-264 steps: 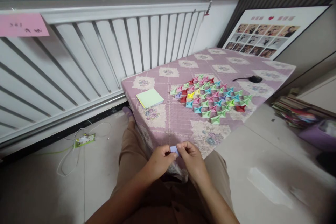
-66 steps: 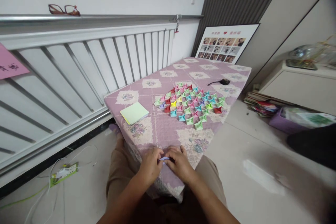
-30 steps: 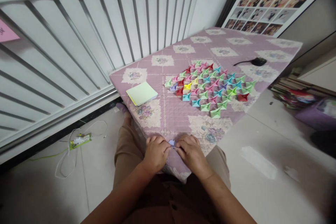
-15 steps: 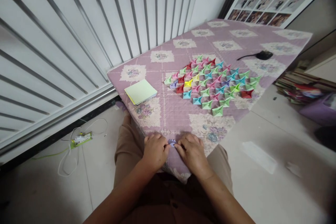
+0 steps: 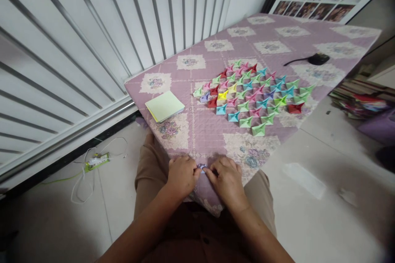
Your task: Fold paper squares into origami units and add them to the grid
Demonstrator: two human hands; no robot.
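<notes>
A small purple piece of folded paper (image 5: 202, 167) lies at the table's near corner, pinched between both hands. My left hand (image 5: 182, 174) is closed on its left end, with thumb and forefinger at the edge. My right hand (image 5: 226, 177) grips the right end, its thumb pressed on the paper. The fingers cover much of it, so its full shape is hidden. Farther up the table, several folded paper pieces (image 5: 243, 106) in green, pink, red, blue and yellow stand in slanting rows. To the left of them sits a stack of square paper (image 5: 165, 106), pale green on top.
A purple flowered cloth (image 5: 212, 131) covers the table. Toward its far right lies a black object with a cord (image 5: 317, 58). White slatted panels (image 5: 92, 28) border the left side. On the floor at left are a power strip (image 5: 97, 161) and cables.
The view has shifted slightly, so the far table and paper rows sit a little farther right and higher. Both hands stay on the purple paper, the right thumb slightly farther over it.
</notes>
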